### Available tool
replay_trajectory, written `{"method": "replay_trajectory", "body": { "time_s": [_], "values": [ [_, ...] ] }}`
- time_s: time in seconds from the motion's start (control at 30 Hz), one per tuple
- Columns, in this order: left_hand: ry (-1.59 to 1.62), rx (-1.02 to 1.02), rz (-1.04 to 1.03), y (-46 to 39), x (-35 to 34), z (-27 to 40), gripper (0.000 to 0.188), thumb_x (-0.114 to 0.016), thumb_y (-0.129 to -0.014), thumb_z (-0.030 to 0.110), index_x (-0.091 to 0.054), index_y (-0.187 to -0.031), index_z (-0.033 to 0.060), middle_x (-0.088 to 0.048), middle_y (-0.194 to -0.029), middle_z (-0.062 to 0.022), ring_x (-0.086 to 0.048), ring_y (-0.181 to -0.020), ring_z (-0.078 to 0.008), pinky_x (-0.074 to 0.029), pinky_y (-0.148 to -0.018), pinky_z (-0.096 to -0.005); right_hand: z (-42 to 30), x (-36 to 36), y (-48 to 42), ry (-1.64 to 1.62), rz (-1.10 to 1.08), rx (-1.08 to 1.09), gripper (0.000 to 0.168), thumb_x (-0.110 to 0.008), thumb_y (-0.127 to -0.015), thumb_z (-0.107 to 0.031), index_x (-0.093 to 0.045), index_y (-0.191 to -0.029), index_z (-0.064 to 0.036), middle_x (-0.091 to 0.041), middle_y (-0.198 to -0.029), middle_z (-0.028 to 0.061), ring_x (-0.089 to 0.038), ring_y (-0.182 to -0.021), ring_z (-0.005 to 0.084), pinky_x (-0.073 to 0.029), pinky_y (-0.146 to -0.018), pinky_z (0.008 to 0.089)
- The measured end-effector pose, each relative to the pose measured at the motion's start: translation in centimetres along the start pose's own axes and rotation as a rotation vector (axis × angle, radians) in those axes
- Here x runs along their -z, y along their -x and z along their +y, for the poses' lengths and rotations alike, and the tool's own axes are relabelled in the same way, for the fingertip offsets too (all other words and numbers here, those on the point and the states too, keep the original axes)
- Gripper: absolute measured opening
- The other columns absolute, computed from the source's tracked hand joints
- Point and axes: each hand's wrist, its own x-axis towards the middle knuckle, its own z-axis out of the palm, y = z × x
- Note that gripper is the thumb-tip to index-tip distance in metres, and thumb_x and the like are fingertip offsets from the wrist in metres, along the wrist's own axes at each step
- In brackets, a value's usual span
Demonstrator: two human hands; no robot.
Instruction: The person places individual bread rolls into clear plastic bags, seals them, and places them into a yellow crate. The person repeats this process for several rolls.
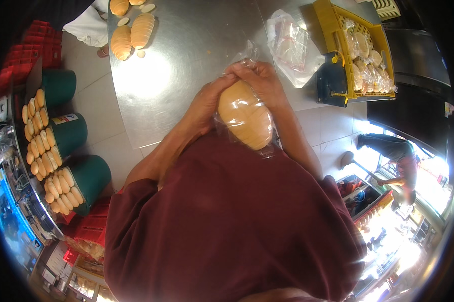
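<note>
A bread loaf in a clear plastic bag (246, 117) hangs close against my maroon shirt, just past the near edge of the steel table (196, 34). My left hand (215, 90) and my right hand (259, 81) meet at the gathered neck of the bag, thumbs and fingers pinching the film together above the loaf. The bag's loose end sticks up beyond my fingers. Farther right on the table lies a stack of clear plastic bags (290, 43). Unwrapped ridged loaves (142, 31) rest at the table's far left, with small flat dough-coloured discs (148, 8) around them.
A yellow crate (328, 28) of bagged bread stands at the table's right end, beside a dark blue crate (329, 81). Green bins (93, 181) filled with long rolls stand left, near red crates (42, 49). Another person (404, 162) holds a long-handled tool at right.
</note>
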Motion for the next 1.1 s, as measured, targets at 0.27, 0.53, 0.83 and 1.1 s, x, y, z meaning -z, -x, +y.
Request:
{"method": "replay_trajectory", "body": {
  "time_s": [0.27,0.53,0.83,1.1],
  "values": [
    [-0.042,-0.003,0.027,0.3,-0.4,0.4,0.049,-0.055,-0.101,0.042,-0.051,-0.131,0.0043,-0.061,-0.121,-0.0088,-0.061,-0.110,-0.0185,-0.052,-0.093,-0.0347,0.1,0.1,-0.1,-0.004,-0.009,-0.014,0.027,-0.065,-0.097,-0.024,-0.073,-0.095,0.002,-0.070,-0.086,0.0051,-0.063,-0.078,0.0108,-0.052,-0.071,0.0273],
    [0.003,-0.005,0.012,-0.1,-0.1,0.2,0.052,-0.055,-0.101,0.043,-0.050,-0.133,0.0036,-0.060,-0.122,-0.0099,-0.061,-0.110,-0.0201,-0.052,-0.093,-0.0359,0.0,0.1,-0.4,0.015,-0.012,-0.030,0.028,-0.065,-0.098,-0.025,-0.073,-0.096,0.002,-0.070,-0.087,0.0051,-0.064,-0.079,0.0108,-0.053,-0.072,0.0273],
    [0.022,-0.022,0.038,-0.7,0.4,-0.2,0.054,-0.059,-0.098,0.040,-0.053,-0.132,-0.0023,-0.062,-0.122,-0.0140,-0.064,-0.110,-0.0206,-0.054,-0.093,-0.0333,0.3,0.2,-0.7,0.007,-0.005,-0.042,0.026,-0.064,-0.098,-0.023,-0.073,-0.096,0.002,-0.070,-0.086,0.0049,-0.064,-0.078,0.0102,-0.053,-0.071,0.0261],
    [-0.014,-0.029,0.049,-1.5,1.1,-0.6,0.057,-0.059,-0.098,0.042,-0.053,-0.132,-0.0019,-0.062,-0.122,-0.0147,-0.063,-0.112,-0.0212,-0.053,-0.094,-0.0341,1.0,0.5,-1.4,0.015,-0.021,-0.039,0.027,-0.064,-0.097,-0.024,-0.073,-0.094,0.001,-0.070,-0.085,0.0044,-0.063,-0.077,0.0100,-0.052,-0.070,0.0264]
  ]
}}
